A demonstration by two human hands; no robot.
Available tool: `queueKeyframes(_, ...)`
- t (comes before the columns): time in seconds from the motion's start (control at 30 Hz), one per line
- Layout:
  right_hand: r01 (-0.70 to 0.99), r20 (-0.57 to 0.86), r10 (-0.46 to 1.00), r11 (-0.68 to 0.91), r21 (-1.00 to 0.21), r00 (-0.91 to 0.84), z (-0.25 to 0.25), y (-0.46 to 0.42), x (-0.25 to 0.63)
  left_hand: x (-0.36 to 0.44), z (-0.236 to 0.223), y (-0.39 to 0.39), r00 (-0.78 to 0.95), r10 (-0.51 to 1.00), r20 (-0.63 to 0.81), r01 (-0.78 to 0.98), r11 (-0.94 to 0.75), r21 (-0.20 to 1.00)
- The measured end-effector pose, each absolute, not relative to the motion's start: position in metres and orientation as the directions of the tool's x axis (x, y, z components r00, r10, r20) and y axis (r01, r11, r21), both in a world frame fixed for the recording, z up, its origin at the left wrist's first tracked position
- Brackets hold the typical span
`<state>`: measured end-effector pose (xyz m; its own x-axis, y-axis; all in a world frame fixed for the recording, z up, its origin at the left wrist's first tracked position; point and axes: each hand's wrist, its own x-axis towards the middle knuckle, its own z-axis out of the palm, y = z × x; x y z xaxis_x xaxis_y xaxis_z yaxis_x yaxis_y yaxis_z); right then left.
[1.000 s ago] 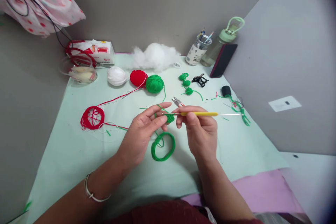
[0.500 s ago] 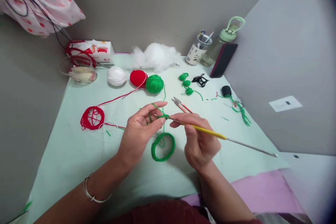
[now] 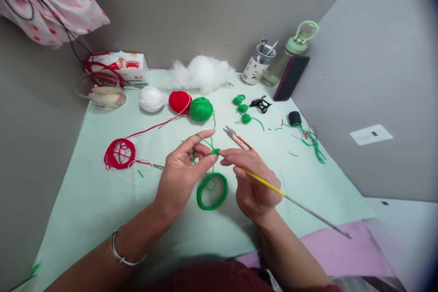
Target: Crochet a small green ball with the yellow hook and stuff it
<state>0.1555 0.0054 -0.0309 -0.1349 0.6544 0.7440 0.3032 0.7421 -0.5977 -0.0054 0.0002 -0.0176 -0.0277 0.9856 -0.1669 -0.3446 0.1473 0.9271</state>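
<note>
Between thumb and fingers, my left hand (image 3: 183,169) pinches a small green crochet piece (image 3: 215,151), mostly hidden by the fingertips. Green yarn passes over its raised index finger. My right hand (image 3: 258,182) grips a crochet hook (image 3: 265,182) with a yellow handle; its near tip meets the green piece, and its long metal end slants down to the right. A coil of green yarn (image 3: 224,191) lies below the hands. Just beyond the right hand rest thread snips (image 3: 239,139) with orange handles. A green yarn ball (image 3: 201,109) sits farther back, its strand running toward my left hand.
Red and white yarn balls (image 3: 179,101) sit at the back, near white stuffing (image 3: 203,73). A red yarn coil (image 3: 119,154) lies left. Small green pieces (image 3: 245,118), a black claw clip (image 3: 262,104), a pen cup (image 3: 258,66), a bottle (image 3: 278,66) and a phone (image 3: 291,78) stand right.
The crochet hook has swung from nearly level to a steep slant, its far end dropping toward the lower right. My right hand has turned with it, uncovering more of the snips.
</note>
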Motion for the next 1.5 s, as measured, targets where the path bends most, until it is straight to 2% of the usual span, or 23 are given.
queueKeyframes(0.13, 0.235, 0.691, 0.719, 0.686, -0.689, -0.075, -0.029, 0.006, 0.155, -0.006, -0.016, 0.001, -0.051, 0.985, -0.167, -0.323, 0.142, 0.936)
queueKeyframes(0.27, 0.217, 0.699, 0.711, 0.696, -0.685, -0.075, -0.029, 0.006, 0.155, -0.005, -0.016, 0.001, -0.094, 0.986, -0.14, -0.278, 0.11, 0.954)
queueKeyframes(0.33, 0.294, 0.709, 0.693, 0.711, -0.64, -0.131, -0.031, 0.004, 0.156, -0.004, -0.015, 0.0, -0.08, 0.988, -0.13, -0.284, 0.103, 0.953)
queueKeyframes(0.4, 0.449, 0.717, 0.669, 0.711, -0.541, -0.197, -0.034, 0.001, 0.157, -0.002, -0.014, -0.001, -0.043, 0.986, -0.163, -0.358, 0.137, 0.923)
queueKeyframes(0.47, 0.573, 0.74, 0.631, 0.704, -0.42, -0.234, -0.038, -0.001, 0.158, -0.001, -0.012, -0.002, 0.05, 0.965, -0.257, -0.486, 0.248, 0.838)
queueKeyframes(0.53, 0.596, 0.773, 0.587, 0.718, -0.36, -0.241, -0.039, -0.001, 0.158, -0.002, -0.01, 0.0, 0.199, 0.912, -0.357, -0.59, 0.403, 0.7)
queueKeyframes(0.57, 0.567, 0.786, 0.576, 0.733, -0.376, -0.225, -0.038, 0.0, 0.158, -0.003, -0.009, 0.002, 0.263, 0.882, -0.39, -0.617, 0.465, 0.635)
queueKeyframes(0.63, 0.459, 0.779, 0.616, 0.73, -0.506, -0.122, -0.034, 0.003, 0.158, -0.007, -0.007, 0.005, 0.309, 0.856, -0.415, -0.646, 0.509, 0.569)
queueKeyframes(0.73, 0.169, 0.576, 0.815, 0.56, -0.811, 0.065, -0.026, 0.009, 0.157, -0.012, -0.004, 0.009, 0.24, 0.89, -0.387, -0.665, 0.442, 0.602)
queueKeyframes(0.8, -0.026, 0.429, 0.9, 0.432, -0.902, 0.076, -0.022, 0.012, 0.157, -0.013, -0.003, 0.009, 0.23, 0.909, -0.346, -0.643, 0.409, 0.647)
queueKeyframes(0.87, -0.086, 0.391, 0.92, 0.392, -0.916, 0.033, -0.021, 0.015, 0.156, -0.011, -0.004, 0.007, 0.235, 0.919, -0.317, -0.598, 0.394, 0.698)
queueKeyframes(1.0, 0.028, 0.453, 0.891, 0.453, -0.891, -0.011, -0.019, 0.014, 0.154, -0.007, -0.006, 0.004, 0.166, 0.942, -0.291, -0.506, 0.335, 0.795)
queueKeyframes(1.13, 0.034, 0.507, 0.86, 0.51, -0.86, -0.059, -0.02, 0.011, 0.155, -0.008, -0.004, 0.004, 0.181, 0.934, -0.31, -0.496, 0.358, 0.791)
queueKeyframes(1.27, -0.194, 0.343, 0.939, 0.335, -0.922, -0.008, -0.022, 0.015, 0.159, -0.014, -0.001, 0.005, 0.316, 0.885, -0.343, -0.546, 0.465, 0.697)
queueKeyframes(1.37, -0.337, 0.206, 0.979, 0.191, -0.922, -0.008, -0.018, 0.021, 0.161, -0.016, -0.003, 0.005, 0.43, 0.851, -0.302, -0.579, 0.517, 0.631)
queueKeyframes(1.43, -0.402, 0.132, 0.99, 0.103, -0.91, -0.045, -0.016, 0.025, 0.161, -0.015, -0.005, 0.005, 0.433, 0.855, -0.285, -0.581, 0.506, 0.638)
queueKeyframes(1.5, -0.426, 0.085, 0.992, 0.038, -0.904, -0.092, -0.015, 0.026, 0.161, -0.013, -0.007, 0.004, 0.369, 0.888, -0.274, -0.559, 0.448, 0.698)
